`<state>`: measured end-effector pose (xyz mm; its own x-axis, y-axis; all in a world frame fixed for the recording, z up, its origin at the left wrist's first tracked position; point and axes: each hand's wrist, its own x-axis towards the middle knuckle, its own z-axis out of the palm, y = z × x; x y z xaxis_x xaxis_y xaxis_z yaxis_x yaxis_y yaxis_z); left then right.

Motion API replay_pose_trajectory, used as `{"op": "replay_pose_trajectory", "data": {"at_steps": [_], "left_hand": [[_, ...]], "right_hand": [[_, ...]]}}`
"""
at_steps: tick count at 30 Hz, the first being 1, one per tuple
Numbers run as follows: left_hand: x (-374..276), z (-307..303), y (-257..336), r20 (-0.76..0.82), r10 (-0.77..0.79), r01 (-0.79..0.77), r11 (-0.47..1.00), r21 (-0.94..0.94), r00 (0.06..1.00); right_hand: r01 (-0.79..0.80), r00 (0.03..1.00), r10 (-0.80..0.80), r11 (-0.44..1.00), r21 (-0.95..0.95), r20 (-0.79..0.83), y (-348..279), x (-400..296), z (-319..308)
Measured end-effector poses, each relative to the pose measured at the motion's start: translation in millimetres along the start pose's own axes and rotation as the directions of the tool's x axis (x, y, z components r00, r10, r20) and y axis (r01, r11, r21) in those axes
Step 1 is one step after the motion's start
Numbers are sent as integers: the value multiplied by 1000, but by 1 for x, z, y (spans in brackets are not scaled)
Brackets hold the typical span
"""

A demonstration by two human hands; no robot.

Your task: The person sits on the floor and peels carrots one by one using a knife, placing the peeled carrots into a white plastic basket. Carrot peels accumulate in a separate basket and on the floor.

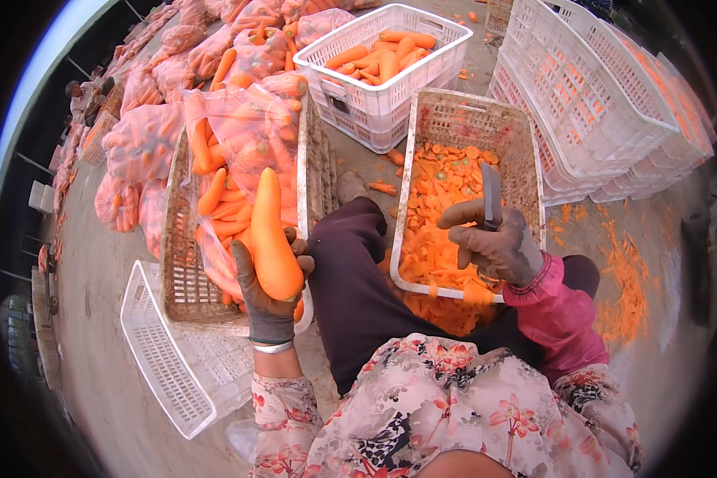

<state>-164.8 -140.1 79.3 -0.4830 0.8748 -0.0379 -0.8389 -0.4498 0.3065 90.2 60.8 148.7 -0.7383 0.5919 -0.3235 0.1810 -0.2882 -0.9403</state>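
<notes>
My left hand point(269, 281), in a grey work glove, grips a thick orange carrot point(270, 239) with its narrower end up. Just behind it stands a dirty plastic crate point(179, 251) with loose carrots and a clear pink bag of carrots point(251, 131). In my gloved right hand point(496, 242) is a knife with a flat metal blade point(491, 188) pointing up; its handle is mostly hidden by the fingers. That hand is over a second dirty crate point(478, 119), which holds carrot peelings point(436, 239) and cut carrot ends point(448, 170).
A white crate of carrots point(388, 89) stands at the back. Stacked white crates point(579, 101) rise at right, with peelings point(624, 281) on the floor nearby. Bagged carrots point(143, 143) pile up at left. Another white crate point(173, 364) lies at lower left. A person point(86, 98) is far left.
</notes>
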Motion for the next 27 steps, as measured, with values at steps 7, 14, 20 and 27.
{"op": "replay_pose_trajectory", "data": {"at_steps": [7, 14, 20, 27], "left_hand": [[18, 47, -152, 88, -349, 360, 891, -277, 933], [27, 23, -187, -85, -462, 467, 883, 45, 883], [33, 27, -190, -190, -422, 449, 885, 125, 886], [18, 17, -195, -72, -438, 411, 757, 508, 896]], "right_hand": [[452, 891, -393, 820, 352, -229, -19, 14, 39], [414, 582, -494, 864, -288, -646, 21, 38, -4], [351, 719, -342, 930, -108, -605, 28, 22, 0], [212, 687, -393, 913, -350, -611, 46, 52, 1]]}}
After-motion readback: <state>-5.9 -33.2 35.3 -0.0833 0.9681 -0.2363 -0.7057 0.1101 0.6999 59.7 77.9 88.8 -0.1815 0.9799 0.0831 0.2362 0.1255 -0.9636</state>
